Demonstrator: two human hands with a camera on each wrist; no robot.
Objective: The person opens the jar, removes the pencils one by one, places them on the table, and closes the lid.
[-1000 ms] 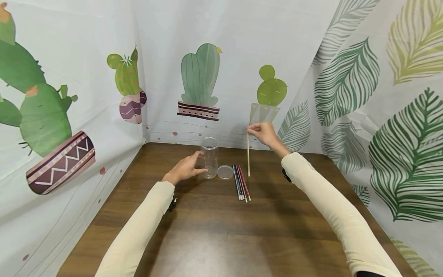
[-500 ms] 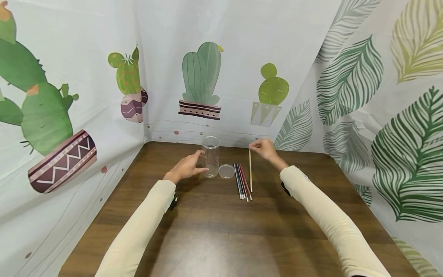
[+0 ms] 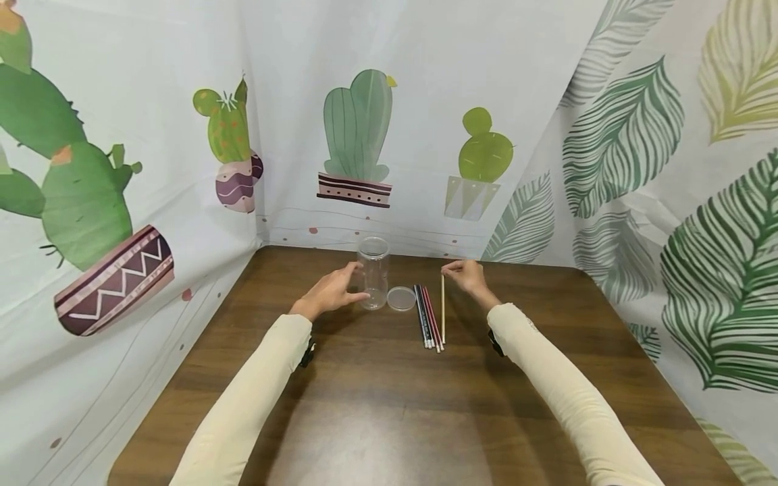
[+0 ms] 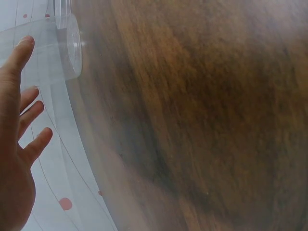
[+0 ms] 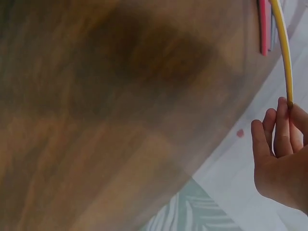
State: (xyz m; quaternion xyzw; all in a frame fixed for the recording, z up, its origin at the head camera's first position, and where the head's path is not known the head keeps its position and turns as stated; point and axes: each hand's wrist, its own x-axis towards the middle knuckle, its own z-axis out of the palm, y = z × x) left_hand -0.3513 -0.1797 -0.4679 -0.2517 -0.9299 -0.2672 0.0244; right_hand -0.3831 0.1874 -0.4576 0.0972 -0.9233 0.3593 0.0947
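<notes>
My right hand (image 3: 468,277) pinches one end of a yellow pencil (image 3: 443,310) between fingertips and thumb. In the right wrist view, the yellow pencil (image 5: 285,48) runs upward from the fingers. Its other end lies low at the table, right beside a row of dark pencils (image 3: 422,317) and red pencils (image 3: 431,314). A tall clear jar (image 3: 379,273) stands upright without its lid. At its left side is my left hand (image 3: 331,290), thumb and fingers spread around it; whether they touch it I cannot tell. A round clear lid (image 3: 402,299) lies between jar and pencils.
The brown wooden table (image 3: 377,398) ends at the back against a white curtain (image 3: 292,135) printed with cacti and leaves. Another leaf-patterned curtain (image 3: 644,229) hangs along the right side.
My right hand has come down with the yellow pencil, from above the table's back to beside the other pencils. The left hand stays at the jar.
</notes>
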